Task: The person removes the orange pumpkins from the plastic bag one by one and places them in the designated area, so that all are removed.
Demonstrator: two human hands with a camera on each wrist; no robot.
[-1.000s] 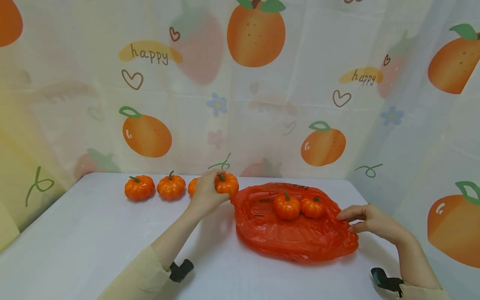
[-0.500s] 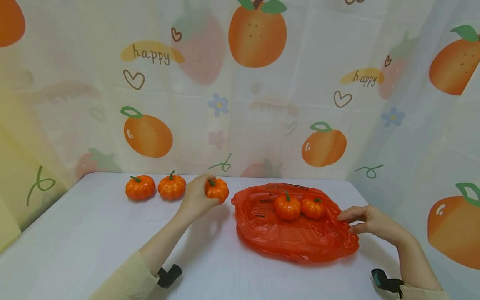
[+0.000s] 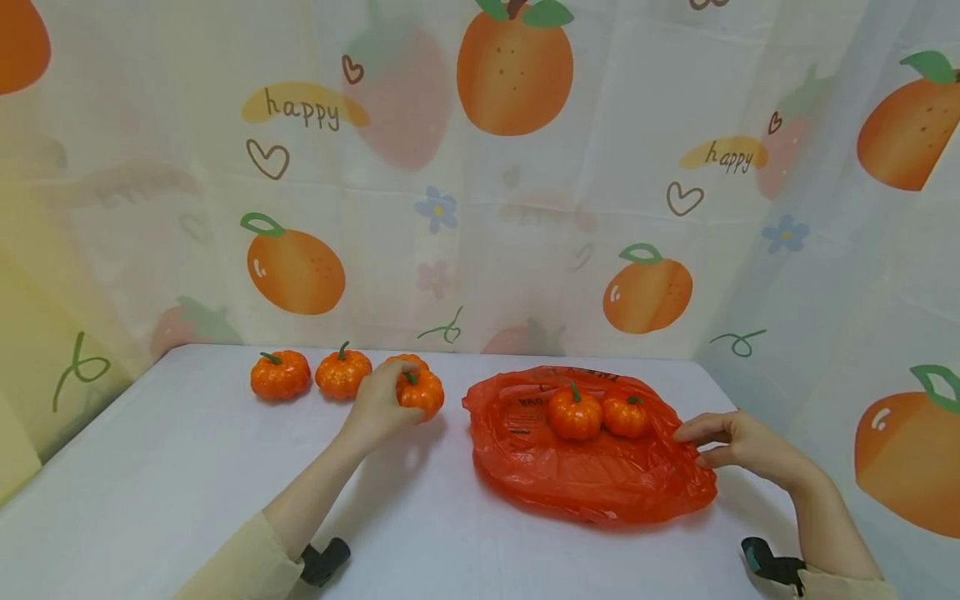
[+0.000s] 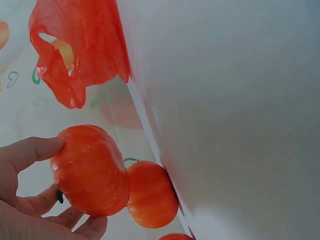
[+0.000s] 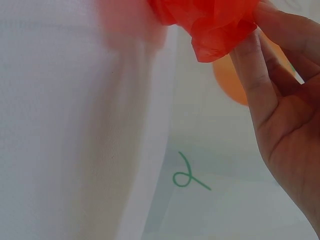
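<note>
1. Our left hand [image 3: 381, 406] is curled round a small orange toy pumpkin with a green stem [image 3: 420, 392], thumb on one side and fingers under it in the left wrist view [image 4: 90, 170]. It sits low over the white table [image 3: 187, 467]; we cannot tell whether it touches the surface.

2. Just behind the held pumpkin, partly hidden by it, another small orange pumpkin [image 3: 405, 362] sits at the right end of a row along the table's far edge.

3. Two more of the same kind, the leftmost pumpkin [image 3: 280, 374] and the second pumpkin [image 3: 342, 372], complete that row, side by side and close together.

4. The crumpled red plastic bag [image 3: 585, 467] lies flattened on the table to the right, apart from the left hand. Two pumpkins are at it: the larger one [image 3: 573, 412] and a smaller one [image 3: 626, 415], touching each other. Whether they lie on or inside the film we cannot tell.

5. Our right hand [image 3: 738, 442] pinches the bag's right edge between fingertips and thumb; the right wrist view shows red film bunched there [image 5: 215, 25].

6. Our reading of progress: three pumpkins lined up, one in hand beside the row, two at the bag. Roughly halfway to two thirds done, if emptying the bag is the work.
</note>
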